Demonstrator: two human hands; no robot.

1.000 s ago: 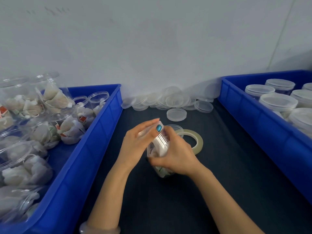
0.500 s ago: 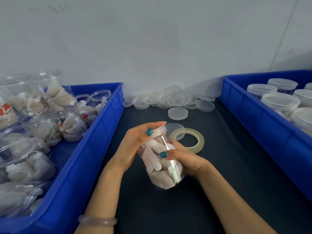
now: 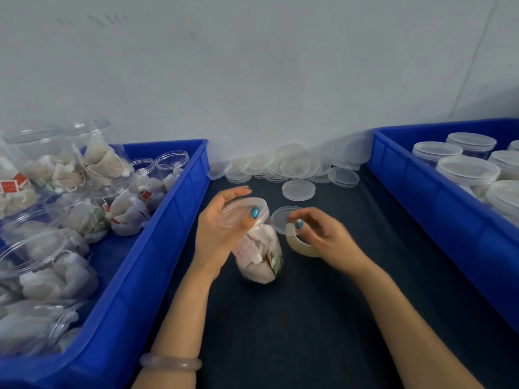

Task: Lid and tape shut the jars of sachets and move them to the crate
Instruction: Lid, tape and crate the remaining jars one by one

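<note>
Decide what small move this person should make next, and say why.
Probably bring the tape roll up to the seam under the lid of the jar. The left hand grips the jar at its lid, which is already on, and the right hand pinches the roll, so taping seems next.

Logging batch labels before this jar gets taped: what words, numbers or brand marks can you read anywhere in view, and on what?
No text reads clearly.
Paper slip inside the jar gripped by the left hand: reddish print, too blurred.
Red tags on sachets in the left crate: white marks, too small.
Faint marks on the wall: illegible.
Tape roll held by the right hand: no print visible.
</note>
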